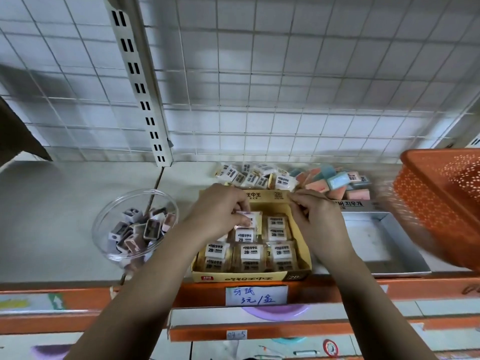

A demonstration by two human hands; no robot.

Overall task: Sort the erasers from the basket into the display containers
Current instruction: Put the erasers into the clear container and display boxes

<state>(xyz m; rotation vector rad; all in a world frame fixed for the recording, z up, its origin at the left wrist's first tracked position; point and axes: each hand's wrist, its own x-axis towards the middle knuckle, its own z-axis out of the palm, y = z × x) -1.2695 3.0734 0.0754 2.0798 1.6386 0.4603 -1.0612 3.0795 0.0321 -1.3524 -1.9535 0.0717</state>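
Pinched a wrapped eraser (pixel 246 219) with the left hand (pixel 220 211), low over the back-left gap in the yellow display box (pixel 249 277). Gripped its rear flap with the right hand (pixel 320 219). Could have wedged the eraser crooked against packed neighbours, or tipped the box by pulling.

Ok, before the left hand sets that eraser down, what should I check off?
1. Left hand grips the wrapped eraser: ok.
2. Eraser is over the yellow box: ok.
3. Free slot beneath it: cannot tell, the hand covers it.
4. Its label matches the 2B packs: cannot tell, blurred.
5. Right hand steadies the box, seemingly pinching its rear corner: ok.
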